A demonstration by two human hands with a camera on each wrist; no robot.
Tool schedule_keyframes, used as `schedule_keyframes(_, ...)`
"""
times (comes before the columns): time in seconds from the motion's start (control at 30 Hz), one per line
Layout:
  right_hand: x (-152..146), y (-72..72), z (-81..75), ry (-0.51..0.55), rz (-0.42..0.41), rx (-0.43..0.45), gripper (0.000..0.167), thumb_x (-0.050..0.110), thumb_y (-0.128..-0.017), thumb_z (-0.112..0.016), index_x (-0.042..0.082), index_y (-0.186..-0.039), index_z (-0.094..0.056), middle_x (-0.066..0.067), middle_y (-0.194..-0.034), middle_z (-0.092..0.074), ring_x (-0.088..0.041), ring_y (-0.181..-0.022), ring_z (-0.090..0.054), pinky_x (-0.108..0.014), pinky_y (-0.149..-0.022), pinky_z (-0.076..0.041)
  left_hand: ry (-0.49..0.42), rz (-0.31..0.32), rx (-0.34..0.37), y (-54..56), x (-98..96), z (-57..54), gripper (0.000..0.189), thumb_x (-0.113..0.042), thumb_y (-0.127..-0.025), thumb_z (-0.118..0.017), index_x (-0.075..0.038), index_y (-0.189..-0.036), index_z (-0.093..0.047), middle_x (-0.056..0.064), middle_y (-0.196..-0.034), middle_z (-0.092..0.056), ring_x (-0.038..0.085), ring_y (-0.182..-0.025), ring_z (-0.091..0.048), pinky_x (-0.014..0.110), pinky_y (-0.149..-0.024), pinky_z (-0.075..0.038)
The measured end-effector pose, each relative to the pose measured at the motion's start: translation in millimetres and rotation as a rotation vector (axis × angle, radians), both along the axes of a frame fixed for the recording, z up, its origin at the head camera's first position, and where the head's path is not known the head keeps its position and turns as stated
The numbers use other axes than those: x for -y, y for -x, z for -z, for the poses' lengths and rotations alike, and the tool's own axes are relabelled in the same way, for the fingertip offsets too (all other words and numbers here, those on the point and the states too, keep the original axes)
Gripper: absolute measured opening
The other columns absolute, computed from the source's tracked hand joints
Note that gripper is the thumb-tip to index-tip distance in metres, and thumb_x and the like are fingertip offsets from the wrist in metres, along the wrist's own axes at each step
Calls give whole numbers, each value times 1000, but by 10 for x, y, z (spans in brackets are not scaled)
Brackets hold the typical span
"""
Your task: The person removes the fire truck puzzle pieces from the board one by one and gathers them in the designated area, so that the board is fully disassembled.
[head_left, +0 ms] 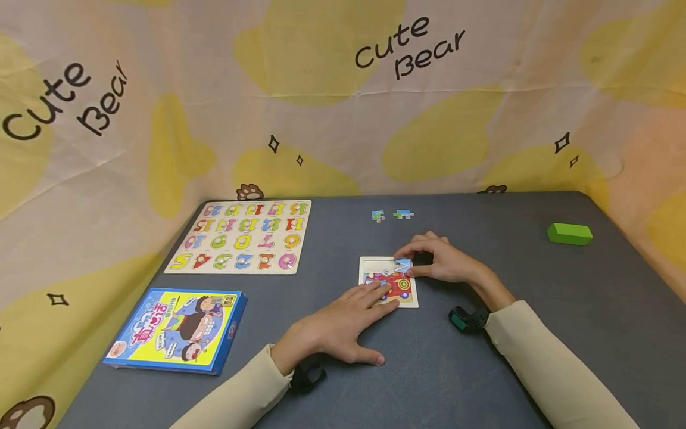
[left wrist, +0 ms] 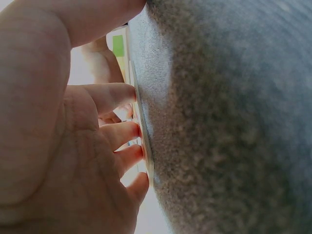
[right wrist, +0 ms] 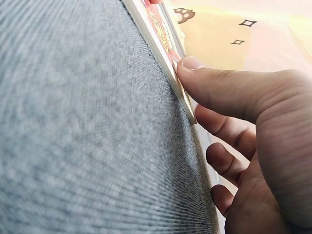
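Observation:
A small jigsaw puzzle tray (head_left: 365, 266) with a pale frame lies on the table, showing a red vehicle picture. My left hand (head_left: 348, 325) rests fingertips on its lower left part, fingers spread and thumb out over the table; the left wrist view shows those fingertips on the thin board (left wrist: 150, 168). At the tray's upper right corner my right hand (head_left: 442, 261) pinches a light blue puzzle piece (head_left: 403, 263) between thumb and index finger. In the right wrist view the thumb (right wrist: 214, 83) lies at the tray's edge (right wrist: 168, 73), other fingers curled beside it.
Two loose puzzle pieces (head_left: 377, 215) lie beyond the tray. At the left are a number board (head_left: 236, 234) and a blue and yellow box (head_left: 177, 330). A green block (head_left: 570, 233) sits far right. A patterned cloth (head_left: 321, 71) hangs behind the grey table (head_left: 439, 381).

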State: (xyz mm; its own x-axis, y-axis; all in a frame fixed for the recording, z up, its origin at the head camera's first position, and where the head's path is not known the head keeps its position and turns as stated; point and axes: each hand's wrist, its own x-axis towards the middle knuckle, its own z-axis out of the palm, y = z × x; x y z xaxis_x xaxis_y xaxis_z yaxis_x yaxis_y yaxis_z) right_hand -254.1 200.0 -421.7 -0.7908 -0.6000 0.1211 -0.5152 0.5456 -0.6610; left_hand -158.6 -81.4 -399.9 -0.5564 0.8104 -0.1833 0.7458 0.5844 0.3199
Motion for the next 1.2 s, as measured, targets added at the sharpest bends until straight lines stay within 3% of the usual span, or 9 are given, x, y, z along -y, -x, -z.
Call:
schedule_keyframes(0.47, 10, 18, -51, 34, 1, 7, 34, 22, -87, -81, 21, -121, -74, 4, -105, -67, -21, -92, -43, -40, -79, -20, 7, -9, 6, 13, 3, -28, 93, -58, -89, -69, -25, -163, -25, 1, -173, -14, 23, -161, -7, 48, -129, -16)
schedule_keyframes(0.7, -22, 20, -38, 50, 25, 16, 35, 24, -88, -81, 24, -122, -73, 5, -111, -69, -21, -94, -43, -41, -81, -21, -4, -1, -27, -3, 10, -21, 93, -59, -88, -70, -23, -163, -27, 4, -172, -17, 25, -161, -10, 49, -129, -17)
schedule_keyframes(0.93, -72, 17, -11, 47, 63, 22, 34, 26, -90, -79, 26, -124, -73, 4, -102, -67, -19, -96, -45, -42, -84, -22, -2, -6, -24, -22, 9, -9, 93, -59, -88, -69, -23, -162, -28, 3, -172, -17, 24, -161, -10, 48, -129, -17)
schedule_keyframes(1.2, -202, 38, 52, 66, 85, -6, 34, 21, -93, -76, 22, -127, -72, 2, -103, -65, -18, -97, -47, -39, -84, -34, -1, -1, -12, -23, 3, -7, 92, -59, -89, -68, -24, -163, -27, 3, -172, -17, 24, -161, -11, 48, -129, -17)
